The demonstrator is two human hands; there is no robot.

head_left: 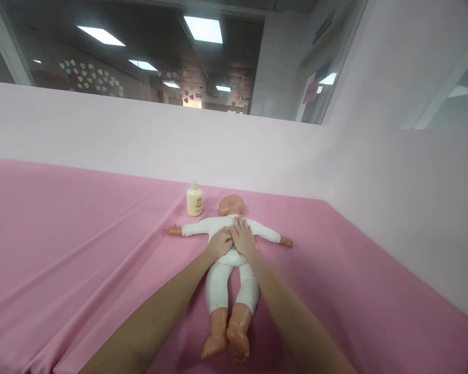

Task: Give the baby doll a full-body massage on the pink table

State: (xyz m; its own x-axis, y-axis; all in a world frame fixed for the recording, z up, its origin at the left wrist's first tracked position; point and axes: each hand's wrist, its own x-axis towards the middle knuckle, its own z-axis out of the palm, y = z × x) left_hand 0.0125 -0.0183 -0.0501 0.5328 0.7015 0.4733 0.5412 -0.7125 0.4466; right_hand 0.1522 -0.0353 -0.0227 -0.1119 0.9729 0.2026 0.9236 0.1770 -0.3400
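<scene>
A baby doll (217, 291) with a white cloth body lies on a pink sheet, arms spread, its head turned to the left and its feet toward me. My left hand (220, 243) rests on the doll's torso with its fingers bent inward. Beside it, touching it, my right hand (242, 236) lies flat on the torso, its fingers stretched toward the doll's chest. A pale yellow bottle (194, 202) with dark print stands upright to the left of the doll's head.
The pink sheet (101, 223) has long folds on the left. Behind it rises a white wall (159, 140) with a wide window (148, 31) showing ceiling lights and heart decorations. Another white wall (413, 208) borders the right side.
</scene>
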